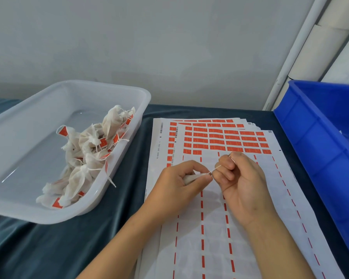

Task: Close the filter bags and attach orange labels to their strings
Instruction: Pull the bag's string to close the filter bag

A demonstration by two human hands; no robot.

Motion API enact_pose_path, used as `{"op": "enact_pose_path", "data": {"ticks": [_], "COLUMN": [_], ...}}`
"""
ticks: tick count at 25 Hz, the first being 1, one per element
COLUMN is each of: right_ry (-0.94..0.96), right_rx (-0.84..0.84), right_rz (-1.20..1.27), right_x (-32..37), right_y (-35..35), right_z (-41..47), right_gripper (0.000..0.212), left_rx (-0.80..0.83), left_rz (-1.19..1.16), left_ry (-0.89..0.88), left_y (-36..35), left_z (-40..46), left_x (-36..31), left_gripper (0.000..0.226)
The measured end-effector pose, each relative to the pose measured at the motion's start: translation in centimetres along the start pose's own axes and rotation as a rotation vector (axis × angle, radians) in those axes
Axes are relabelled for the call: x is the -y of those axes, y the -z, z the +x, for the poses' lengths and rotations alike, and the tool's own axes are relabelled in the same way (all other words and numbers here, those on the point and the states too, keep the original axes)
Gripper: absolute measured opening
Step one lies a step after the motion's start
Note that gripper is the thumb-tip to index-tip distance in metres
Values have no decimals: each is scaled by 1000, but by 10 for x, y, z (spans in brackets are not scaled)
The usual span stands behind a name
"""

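Observation:
My left hand [181, 178] grips a small white filter bag [189, 177], mostly hidden inside the curled fingers. Its white string [217, 168] runs taut to my right hand [240, 178], whose fingers are curled round the string's far end. Both hands hover over the label sheets [214, 228]. Rows of orange labels [228, 137] fill the far part of the top sheet; the near part shows only bare backing with orange dashes.
A clear plastic tub [38, 121] at the left holds several closed bags [85, 158] with orange labels on their strings. A blue crate [320, 137] stands at the right edge. A dark blue cloth [69, 248] covers the table.

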State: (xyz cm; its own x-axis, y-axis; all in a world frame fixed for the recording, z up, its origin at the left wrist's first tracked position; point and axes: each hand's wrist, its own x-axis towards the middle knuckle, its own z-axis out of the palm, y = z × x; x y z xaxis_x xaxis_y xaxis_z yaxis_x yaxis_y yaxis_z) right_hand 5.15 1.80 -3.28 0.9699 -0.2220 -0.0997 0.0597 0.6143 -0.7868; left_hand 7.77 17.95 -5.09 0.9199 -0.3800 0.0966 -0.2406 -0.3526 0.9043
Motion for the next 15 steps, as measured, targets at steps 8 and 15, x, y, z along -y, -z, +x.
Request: {"op": "enact_pose_path", "data": {"ticks": [8,15], "right_ry": [90,285], "right_rx": [38,-197], "right_rz": [-443,-1478], "right_x": [-5,-29], "right_y": [7,4], "right_z": [2,7], "right_gripper": [36,21], "left_rx": [-53,-160], "left_rz": [-81,-301], "left_ry": [37,22], "left_y": [3,9], "left_z": [-3,1], "left_x": [-2,2], "left_gripper": [7,14]}}
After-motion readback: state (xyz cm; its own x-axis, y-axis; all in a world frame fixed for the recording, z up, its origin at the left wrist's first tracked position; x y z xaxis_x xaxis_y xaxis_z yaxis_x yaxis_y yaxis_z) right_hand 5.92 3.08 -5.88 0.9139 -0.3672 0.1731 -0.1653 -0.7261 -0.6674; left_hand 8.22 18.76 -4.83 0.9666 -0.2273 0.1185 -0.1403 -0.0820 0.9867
